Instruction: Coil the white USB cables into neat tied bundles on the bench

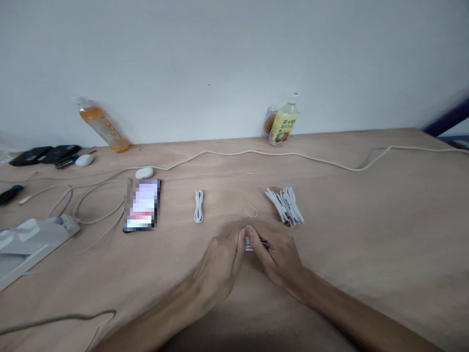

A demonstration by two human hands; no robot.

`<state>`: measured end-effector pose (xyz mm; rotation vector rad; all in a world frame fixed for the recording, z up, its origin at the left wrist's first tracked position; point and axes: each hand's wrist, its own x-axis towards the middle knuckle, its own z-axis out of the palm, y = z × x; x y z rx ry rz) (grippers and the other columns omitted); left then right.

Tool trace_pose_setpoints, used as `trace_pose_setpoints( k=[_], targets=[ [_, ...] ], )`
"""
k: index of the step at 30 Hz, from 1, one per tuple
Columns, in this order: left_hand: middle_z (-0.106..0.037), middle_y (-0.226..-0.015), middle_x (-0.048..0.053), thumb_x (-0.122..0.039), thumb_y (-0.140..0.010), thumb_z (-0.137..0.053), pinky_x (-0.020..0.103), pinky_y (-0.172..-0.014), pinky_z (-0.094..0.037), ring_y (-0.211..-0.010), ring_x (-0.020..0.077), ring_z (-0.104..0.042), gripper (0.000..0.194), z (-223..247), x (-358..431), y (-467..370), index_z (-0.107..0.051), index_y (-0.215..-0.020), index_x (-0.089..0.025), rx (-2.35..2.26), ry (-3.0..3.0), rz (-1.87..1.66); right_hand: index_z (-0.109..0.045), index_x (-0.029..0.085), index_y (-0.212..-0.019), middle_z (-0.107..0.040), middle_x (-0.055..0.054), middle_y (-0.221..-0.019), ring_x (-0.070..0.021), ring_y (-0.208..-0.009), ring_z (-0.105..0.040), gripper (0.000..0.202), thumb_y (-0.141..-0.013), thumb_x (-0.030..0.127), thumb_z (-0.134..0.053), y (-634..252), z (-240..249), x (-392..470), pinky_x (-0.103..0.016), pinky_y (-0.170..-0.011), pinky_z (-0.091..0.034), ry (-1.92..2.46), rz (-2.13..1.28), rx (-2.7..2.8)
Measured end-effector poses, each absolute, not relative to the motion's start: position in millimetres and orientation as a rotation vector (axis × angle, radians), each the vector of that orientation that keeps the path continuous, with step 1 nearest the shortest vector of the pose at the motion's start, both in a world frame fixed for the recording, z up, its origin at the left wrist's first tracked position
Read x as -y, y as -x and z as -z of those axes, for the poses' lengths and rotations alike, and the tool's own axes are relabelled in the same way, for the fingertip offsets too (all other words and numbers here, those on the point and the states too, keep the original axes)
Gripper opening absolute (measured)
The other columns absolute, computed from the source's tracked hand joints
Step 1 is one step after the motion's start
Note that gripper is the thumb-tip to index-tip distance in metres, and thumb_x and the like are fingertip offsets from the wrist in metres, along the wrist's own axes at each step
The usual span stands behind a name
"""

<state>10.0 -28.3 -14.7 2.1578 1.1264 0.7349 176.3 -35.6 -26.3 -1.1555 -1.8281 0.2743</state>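
My left hand [223,256] and my right hand [274,249] meet at the front middle of the table, thumbs close together. Both are closed on a folded white cable [249,244], mostly hidden by the fingers; a dark metallic bit shows by my right fingers. Just beyond my hands lies a thin, bent white tie [251,212]. To its right is a pile of bundled white cables [286,205] with some metal plug ends. One separate coiled white cable [198,206] rests to the left, apart from my hands.
A phone [142,205], a white earbud case [144,172] and a power strip [32,244] are on the left. An orange bottle [104,128] and a yellow-labelled bottle [284,121] stand by the wall. One long white cable [293,154] crosses the table's back.
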Motion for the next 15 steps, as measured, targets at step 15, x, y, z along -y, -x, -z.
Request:
trace_pose_setpoints(
  k=[15],
  targets=[
    [-0.064, -0.083, 0.004, -0.026, -0.117, -0.025, 0.029, -0.057, -0.046, -0.065, 0.0182, -0.058, 0.044, 17, 19, -7, -0.063, -0.096, -0.017, -0.998, -2.886, -0.9, -0.042, 0.023, -0.056, -0.041, 0.004, -0.052, -0.0118, -0.05, -0.037, 0.051, -0.106, 0.038, -0.043, -181, 26, 33, -0.027, -0.05, -0.029, 1.314, -0.898, 1.615]
  ],
)
